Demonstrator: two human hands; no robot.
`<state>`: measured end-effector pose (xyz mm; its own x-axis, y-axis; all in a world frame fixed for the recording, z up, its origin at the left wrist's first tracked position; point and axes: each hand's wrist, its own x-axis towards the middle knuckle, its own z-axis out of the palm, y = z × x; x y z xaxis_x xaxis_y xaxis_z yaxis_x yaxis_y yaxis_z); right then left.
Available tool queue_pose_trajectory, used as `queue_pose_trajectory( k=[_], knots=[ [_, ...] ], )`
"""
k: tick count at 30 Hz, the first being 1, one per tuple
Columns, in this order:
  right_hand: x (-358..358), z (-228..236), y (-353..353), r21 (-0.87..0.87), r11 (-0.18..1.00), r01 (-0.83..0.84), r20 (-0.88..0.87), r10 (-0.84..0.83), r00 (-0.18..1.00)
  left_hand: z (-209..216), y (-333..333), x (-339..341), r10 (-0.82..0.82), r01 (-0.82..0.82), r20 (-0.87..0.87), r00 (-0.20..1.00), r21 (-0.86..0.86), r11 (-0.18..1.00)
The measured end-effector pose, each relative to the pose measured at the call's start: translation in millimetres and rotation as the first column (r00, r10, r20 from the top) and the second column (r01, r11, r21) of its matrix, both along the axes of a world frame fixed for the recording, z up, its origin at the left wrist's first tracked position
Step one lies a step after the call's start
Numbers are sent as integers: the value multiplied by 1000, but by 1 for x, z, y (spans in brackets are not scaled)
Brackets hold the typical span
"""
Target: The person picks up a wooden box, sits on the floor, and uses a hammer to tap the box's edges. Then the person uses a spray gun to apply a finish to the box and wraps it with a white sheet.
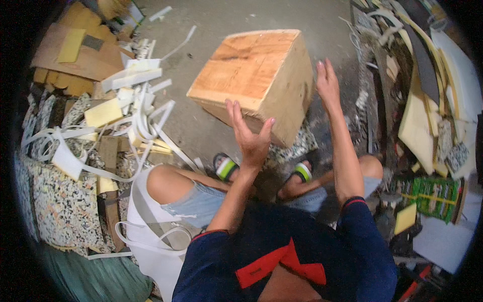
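Observation:
A large wooden box [241,65], with a smooth orange-brown top and duller plywood sides, stands tilted in front of my feet. My left hand [250,136] is at its near side, fingers stretched and thumb spread. Its fingertips overlap the box's near top edge; whether they press on it I cannot tell. To the right of the box, my right hand [327,85] is held up with straight fingers, seemingly just apart from the side face. Neither hand is wrapped round anything. A piece of speckled foam [302,146] shows under the box's near right corner.
White foam strips [146,116] and yellow foam offcuts [103,112] heap up on the left, beside a speckled foam block [65,201]. Bent foam sheets [420,116] and a green package [433,198] lie on the right. Concrete floor [221,15] stretches beyond the box.

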<state>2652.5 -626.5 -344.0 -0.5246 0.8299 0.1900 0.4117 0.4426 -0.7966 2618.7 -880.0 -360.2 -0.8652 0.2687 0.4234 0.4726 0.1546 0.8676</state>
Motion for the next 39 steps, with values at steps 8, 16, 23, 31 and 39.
queue_pose_trajectory(
  k=[8, 16, 23, 31, 39],
  knots=[
    [59, -66, -11, -308, 946, -96, -227, 25, 974, -18, -13, 18, -182, 120, -160, 970, -335, 935],
    [111, -89, -27, -825, 500, -262, -451, -306, 838, -30, 26, -164, -70, 348, 492, 868, -502, 792],
    [108, -78, -49, -775, 577, -256, -496, -305, 813, -29, 28, -133, -197, 324, 269, 943, -601, 731],
    [119, -10, -20, -490, 868, -87, -120, 31, 992, -45, 26, -129, -127, 197, 155, 980, -637, 745],
    [387, -35, -50, -29, 792, 610, -330, -584, 742, -47, 32, -115, -117, 279, 296, 948, -592, 756]
  ],
)
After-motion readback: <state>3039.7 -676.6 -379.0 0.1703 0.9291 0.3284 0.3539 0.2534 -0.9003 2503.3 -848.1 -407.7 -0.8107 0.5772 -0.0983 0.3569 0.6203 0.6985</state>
